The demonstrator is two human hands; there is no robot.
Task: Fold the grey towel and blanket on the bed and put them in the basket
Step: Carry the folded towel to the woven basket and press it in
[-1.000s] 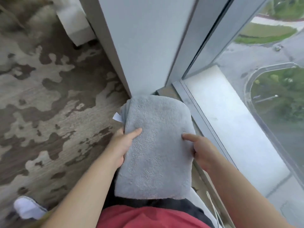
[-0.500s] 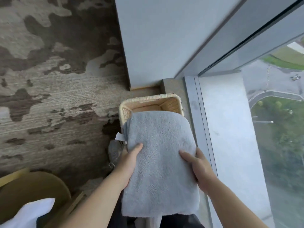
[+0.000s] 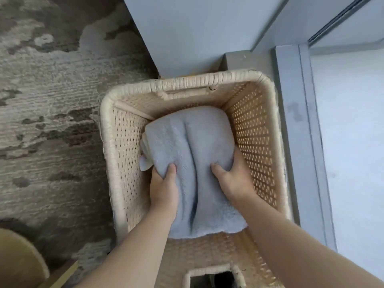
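While the folded grey towel (image 3: 193,163) is held down inside the wicker basket (image 3: 252,129) on the patterned carpet (image 3: 52,121), its sides are gripped by the left hand (image 3: 164,190) and right hand (image 3: 234,179), thumbs pressed on top.

Pale cream wicker basket (image 3: 187,82), woven in a regular grid of small holes that glow warm amber on its right wall. Inside the basket, a folded cloth (image 3: 187,142) is plain soft grey with a bluish cast, with a small white tag (image 3: 144,164) at its left edge. Left of the basket, the carpet (image 3: 52,100) is mottled beige-grey with dark brown blotches. Behind the basket, the wall (image 3: 197,28) is plain pale blue-grey. Right of the basket, a darker grey window frame (image 3: 295,121). Below-left of the basket, a blurred tan rounded shape (image 3: 18,262).
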